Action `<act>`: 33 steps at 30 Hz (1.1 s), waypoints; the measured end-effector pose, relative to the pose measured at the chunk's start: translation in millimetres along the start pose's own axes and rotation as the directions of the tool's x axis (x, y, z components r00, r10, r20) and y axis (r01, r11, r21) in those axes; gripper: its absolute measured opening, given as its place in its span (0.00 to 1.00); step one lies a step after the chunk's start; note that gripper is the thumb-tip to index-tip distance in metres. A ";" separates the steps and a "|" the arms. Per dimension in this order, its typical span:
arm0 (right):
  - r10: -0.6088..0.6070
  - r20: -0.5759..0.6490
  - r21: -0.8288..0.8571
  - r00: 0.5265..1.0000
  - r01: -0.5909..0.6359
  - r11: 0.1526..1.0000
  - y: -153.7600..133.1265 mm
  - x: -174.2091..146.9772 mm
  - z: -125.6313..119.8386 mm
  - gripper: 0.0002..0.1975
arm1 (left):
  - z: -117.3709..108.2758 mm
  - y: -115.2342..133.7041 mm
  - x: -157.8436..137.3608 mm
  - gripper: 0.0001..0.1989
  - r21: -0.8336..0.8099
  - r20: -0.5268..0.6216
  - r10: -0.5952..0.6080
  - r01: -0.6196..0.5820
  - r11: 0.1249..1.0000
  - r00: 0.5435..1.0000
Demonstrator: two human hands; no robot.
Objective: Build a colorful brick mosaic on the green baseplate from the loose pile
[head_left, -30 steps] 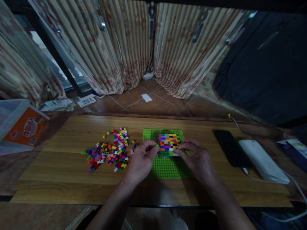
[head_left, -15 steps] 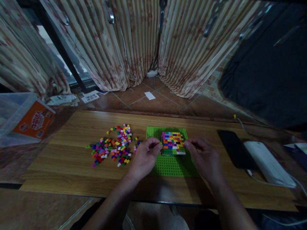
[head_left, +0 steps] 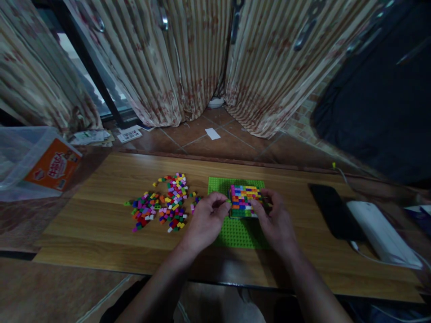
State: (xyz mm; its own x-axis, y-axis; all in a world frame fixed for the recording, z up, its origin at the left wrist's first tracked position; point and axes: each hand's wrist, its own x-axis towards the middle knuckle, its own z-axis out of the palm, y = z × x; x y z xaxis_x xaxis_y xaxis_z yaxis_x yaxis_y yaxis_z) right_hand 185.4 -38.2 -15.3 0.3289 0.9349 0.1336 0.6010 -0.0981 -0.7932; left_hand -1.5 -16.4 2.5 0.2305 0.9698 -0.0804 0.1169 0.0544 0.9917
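Note:
A block built of many-coloured toy bricks (head_left: pixel 243 198) stands on a green studded baseplate (head_left: pixel 239 235). At its left edge is my left hand (head_left: pixel 209 217), thumb and forefinger pinched together on a tiny yellow-green brick (head_left: pixel 229 202). My right hand (head_left: pixel 276 223) grips the right end of the block, its thumb over the front and its fingers round the far right side. The fingers hide that end of the block. Loose small bricks (head_left: pixel 175 197) lie in heaps to the left of the baseplate.
The wooden table (head_left: pixel 101 233) also carries a black phone (head_left: pixel 335 211) and a white power bank (head_left: pixel 382 233) with a cable on the right. A clear plastic box (head_left: pixel 20 150) with an orange label stands at the far left. Striped curtains (head_left: pixel 188 63) hang behind.
My right hand has moved left and closed over the right end of the brick block. The left hand stays pinched at the left edge. The whole view has shifted slightly.

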 end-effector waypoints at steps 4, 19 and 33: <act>0.040 0.024 0.092 0.999 -0.042 0.995 0.5 -1.2 2.2 0.28 | 0.3 0.7 -0.4 0.06 -0.017 -0.008 -0.006 0.006 1.000 1.000; -0.103 -0.140 0.075 0.985 0.114 0.991 -6.8 -6.6 -5.7 0.20 | 4.7 0.1 0.4 0.06 -0.101 -0.030 0.032 -0.035 0.994 0.999; -0.376 0.009 0.238 0.927 0.363 0.901 -23.6 -19.3 -2.9 0.04 | 16.2 6.5 -4.2 0.05 -0.313 0.018 0.063 -0.054 0.948 0.998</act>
State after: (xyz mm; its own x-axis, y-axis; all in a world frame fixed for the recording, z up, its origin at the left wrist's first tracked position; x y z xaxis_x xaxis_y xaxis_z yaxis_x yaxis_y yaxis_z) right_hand 167.0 -54.9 2.5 0.0726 0.9062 0.4165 0.4877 0.3320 -0.8074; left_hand 13.9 -24.0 7.6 0.2544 0.9669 -0.0196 -0.2044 0.0735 0.9761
